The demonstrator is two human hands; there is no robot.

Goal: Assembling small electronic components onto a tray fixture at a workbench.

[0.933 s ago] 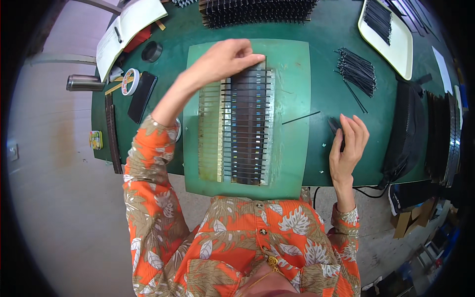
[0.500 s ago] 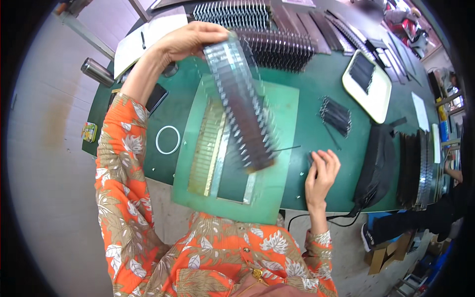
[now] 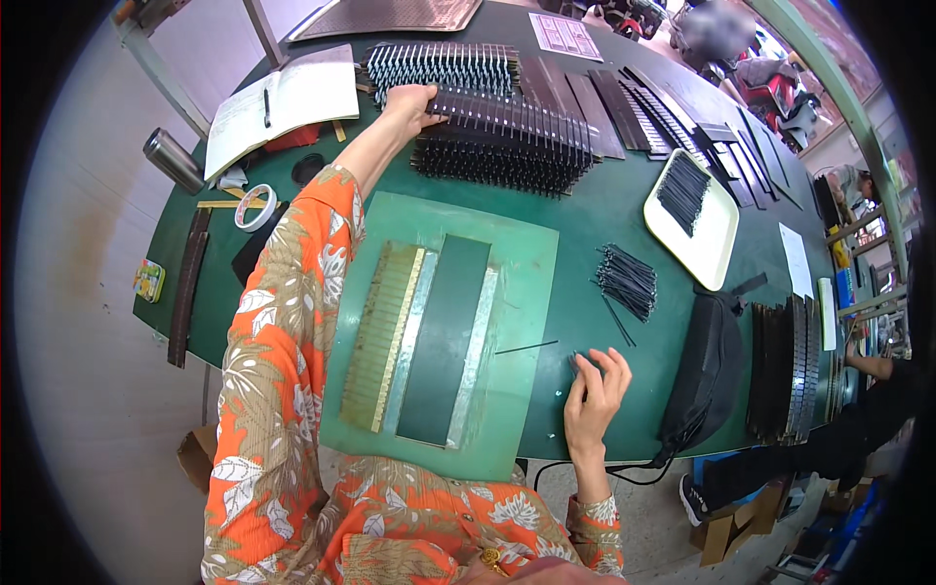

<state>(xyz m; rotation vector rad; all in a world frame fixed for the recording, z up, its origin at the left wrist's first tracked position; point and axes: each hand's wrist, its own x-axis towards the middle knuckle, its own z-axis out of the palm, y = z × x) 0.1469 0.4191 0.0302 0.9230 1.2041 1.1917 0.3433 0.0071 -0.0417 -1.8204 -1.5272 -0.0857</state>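
My left hand (image 3: pixel 411 105) is closed on the left end of a long dark strip (image 3: pixel 517 119) with evenly spaced crosswise pins. That strip lies on top of a stack of similar strips (image 3: pixel 502 161) at the back of the table. My right hand (image 3: pixel 593 402) rests over the table right of the green mat (image 3: pixel 390 216), its fingers loosely bent and apart, with a small dark spot at a fingertip. On the mat is a frame with a ridged yellowish plate (image 3: pixel 378 336), metal bars and a rectangular opening. One thin black rod (image 3: pixel 526 347) lies across the mat's right part.
A bundle of black rods (image 3: pixel 626 283) lies right of the mat, and a cream tray (image 3: pixel 717 255) holds more. A black pouch (image 3: pixel 700 375) and stacked strips (image 3: pixel 780 370) stand at the right. An open notebook (image 3: pixel 322 93), steel flask (image 3: pixel 174 161) and tape roll (image 3: pixel 255 208) are at the left.
The dark strip, held up over the mat half a second ago, is now down on the back stack, my left hand with it. My right hand stays beside the mat. The view has shifted.
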